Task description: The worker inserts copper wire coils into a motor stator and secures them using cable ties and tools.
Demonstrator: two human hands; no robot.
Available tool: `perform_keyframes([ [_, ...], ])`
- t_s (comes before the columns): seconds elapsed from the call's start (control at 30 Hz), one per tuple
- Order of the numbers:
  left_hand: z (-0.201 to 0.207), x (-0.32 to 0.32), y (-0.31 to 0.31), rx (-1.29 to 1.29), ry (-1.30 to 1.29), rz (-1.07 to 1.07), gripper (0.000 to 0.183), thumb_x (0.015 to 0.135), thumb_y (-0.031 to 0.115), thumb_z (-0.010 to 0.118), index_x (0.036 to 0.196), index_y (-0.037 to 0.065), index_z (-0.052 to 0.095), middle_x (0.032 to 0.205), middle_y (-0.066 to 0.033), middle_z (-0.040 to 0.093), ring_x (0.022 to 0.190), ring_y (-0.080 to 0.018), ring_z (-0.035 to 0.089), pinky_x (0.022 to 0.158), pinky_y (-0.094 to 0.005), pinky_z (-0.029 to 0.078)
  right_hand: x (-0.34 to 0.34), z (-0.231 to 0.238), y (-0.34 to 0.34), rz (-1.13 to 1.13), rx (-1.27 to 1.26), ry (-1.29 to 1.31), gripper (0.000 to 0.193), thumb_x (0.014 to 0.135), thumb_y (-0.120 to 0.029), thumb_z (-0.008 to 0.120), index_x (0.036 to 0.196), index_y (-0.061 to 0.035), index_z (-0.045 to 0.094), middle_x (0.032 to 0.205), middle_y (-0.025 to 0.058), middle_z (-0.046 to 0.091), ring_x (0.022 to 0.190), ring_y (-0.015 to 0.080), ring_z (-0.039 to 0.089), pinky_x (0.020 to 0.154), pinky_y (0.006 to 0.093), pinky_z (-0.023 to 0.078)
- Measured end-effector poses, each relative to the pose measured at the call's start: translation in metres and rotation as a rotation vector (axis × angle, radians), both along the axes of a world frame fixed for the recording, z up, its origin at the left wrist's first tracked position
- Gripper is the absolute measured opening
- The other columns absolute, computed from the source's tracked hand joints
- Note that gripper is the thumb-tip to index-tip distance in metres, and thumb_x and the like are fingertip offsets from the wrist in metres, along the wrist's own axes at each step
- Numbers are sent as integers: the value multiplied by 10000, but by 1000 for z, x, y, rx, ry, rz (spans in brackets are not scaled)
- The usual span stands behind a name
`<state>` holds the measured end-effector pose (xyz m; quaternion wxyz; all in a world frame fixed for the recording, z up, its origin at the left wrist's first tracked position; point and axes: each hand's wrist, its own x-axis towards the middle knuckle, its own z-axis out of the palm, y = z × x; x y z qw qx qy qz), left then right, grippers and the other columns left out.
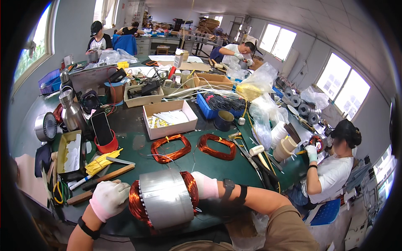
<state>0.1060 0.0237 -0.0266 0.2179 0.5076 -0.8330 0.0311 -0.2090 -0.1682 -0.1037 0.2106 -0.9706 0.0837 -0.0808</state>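
A motor stator [164, 198], a silver metal cylinder with copper windings bulging from both ends, lies on its side at the table's near edge. My left hand [109, 198], in a white glove with a pink cuff, is at its left winding, fingers curled; whatever is in them is hidden. At the opposite end, my gloved right hand [206, 186] reaches against the right winding, its fingers hidden behind the copper. Beyond the stator, two tied copper wire coils lie flat on the green tabletop, a left coil [155, 156] and a right coil [231, 155].
A white box [191, 124] of paper strips stands behind the coils. Left are yellow strips [99, 164], wooden-handled tools [111, 177] and a phone [102, 127] in a red holder. Right lie a mallet [256, 150] and pliers [245, 148]. A co-worker [335, 167] sits at right; others work farther back.
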Motion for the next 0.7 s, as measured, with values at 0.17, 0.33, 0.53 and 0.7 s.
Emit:
perform_keyframes([
  [0.17,-26,-9,6,-17,354,95,174,713,21,741,884,39,711,863,-137,691,769,-333,698,731,-431,576,5,-23,1,2,36,-136,179,840,-208,708,892,-38,683,820,173,695,766,404,671,682,445,547],
  [0.33,-56,-34,17,-319,599,401,151,724,-75,634,833,24,664,783,-144,614,686,-330,643,710,-395,551,-7,-13,5,-23,374,-156,294,834,-193,795,1062,-28,711,941,172,738,866,345,722,770,392,579],
  [0.53,-74,-69,20,-66,1279,644,77,870,-22,555,876,-34,631,820,-49,599,747,-109,562,659,-264,468,-8,-1,-2,-25,215,-109,265,793,-212,794,983,-52,702,892,145,702,813,350,693,738,397,570],
  [0.7,-63,-69,24,19,1304,629,135,923,34,540,901,-19,662,800,-19,614,721,-81,524,639,-259,431,-13,5,-2,-96,666,-82,303,807,-221,794,1056,-60,734,898,145,738,801,343,724,717,377,590],
])
